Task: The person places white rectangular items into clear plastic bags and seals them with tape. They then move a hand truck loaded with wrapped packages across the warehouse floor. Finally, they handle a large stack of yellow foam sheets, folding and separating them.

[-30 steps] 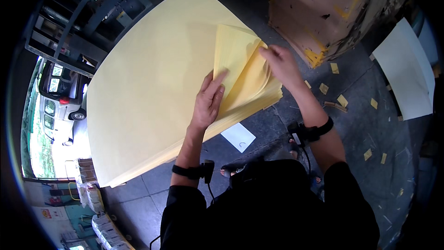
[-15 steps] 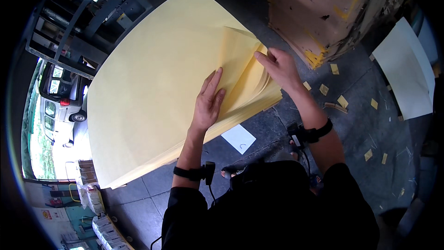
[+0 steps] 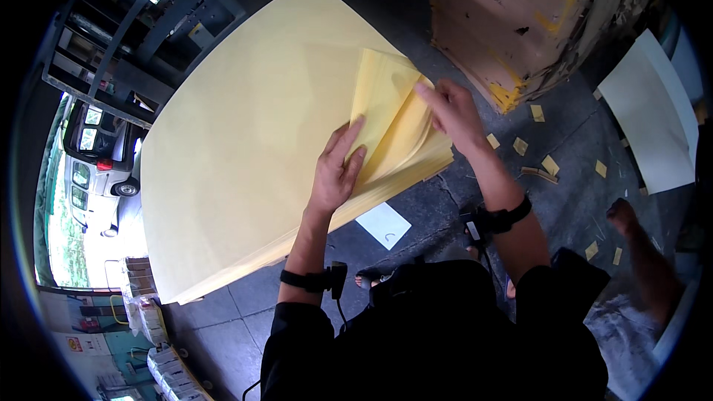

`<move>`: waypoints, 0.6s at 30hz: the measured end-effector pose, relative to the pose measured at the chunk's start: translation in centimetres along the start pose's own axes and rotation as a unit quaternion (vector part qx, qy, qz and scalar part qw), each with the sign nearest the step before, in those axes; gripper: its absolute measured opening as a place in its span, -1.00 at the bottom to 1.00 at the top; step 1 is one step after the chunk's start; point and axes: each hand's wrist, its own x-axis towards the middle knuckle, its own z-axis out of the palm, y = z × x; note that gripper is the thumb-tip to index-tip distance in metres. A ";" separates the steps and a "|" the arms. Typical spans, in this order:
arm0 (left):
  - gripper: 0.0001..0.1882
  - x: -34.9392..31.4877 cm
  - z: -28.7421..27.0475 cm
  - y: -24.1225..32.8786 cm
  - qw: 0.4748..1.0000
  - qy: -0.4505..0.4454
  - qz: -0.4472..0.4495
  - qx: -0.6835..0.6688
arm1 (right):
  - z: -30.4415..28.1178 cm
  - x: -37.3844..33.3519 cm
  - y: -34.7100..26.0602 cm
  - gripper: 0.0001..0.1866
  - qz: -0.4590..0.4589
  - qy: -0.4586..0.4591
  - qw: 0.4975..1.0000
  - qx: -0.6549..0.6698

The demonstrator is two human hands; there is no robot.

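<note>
Folding back a corner of the paper stack point(image 3: 245, 134), at eleven o'clock, looks to be the step; next seems to call for a light, even pinch. The left hand point(image 3: 338, 169) rests loosely spread, clutching nothing, on the folded flap point(image 3: 380, 89); the right hand point(image 3: 454, 115) half curls by its edge, gripping or not I can't tell. The flap points toward eleven, the stack's long axis roughly eight to two

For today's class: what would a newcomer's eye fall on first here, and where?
First, the huge stack of yellow paper across the middle, one corner folded over between the left hand and right hand. Then the battered brown box at upper right, and a vehicle in the bright opening at far left.
</note>
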 end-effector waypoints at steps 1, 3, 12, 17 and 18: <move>-0.53 0.1 0.2 -0.2 1.000 -0.009 0.009 -0.001 | -0.3 0.4 1.5 -0.64 -0.081 0.019 0.992 -0.096; -0.50 -0.1 -1.1 -1.5 0.997 -0.067 0.015 0.022 | 0.5 0.5 1.0 -0.64 -0.073 0.014 0.993 -0.087; -0.43 -0.3 -0.7 -0.8 0.994 -0.097 0.015 0.047 | -0.3 0.2 -0.1 -0.59 0.100 -0.036 0.983 0.149; -0.49 -0.3 -0.9 -0.8 0.996 -0.094 0.003 0.006 | -0.3 -0.1 -0.2 -0.55 0.096 -0.032 0.985 0.140; -0.53 -0.3 -0.8 -0.7 0.997 -0.075 0.005 0.011 | -0.2 -0.2 -0.4 -0.55 0.093 -0.030 0.985 0.140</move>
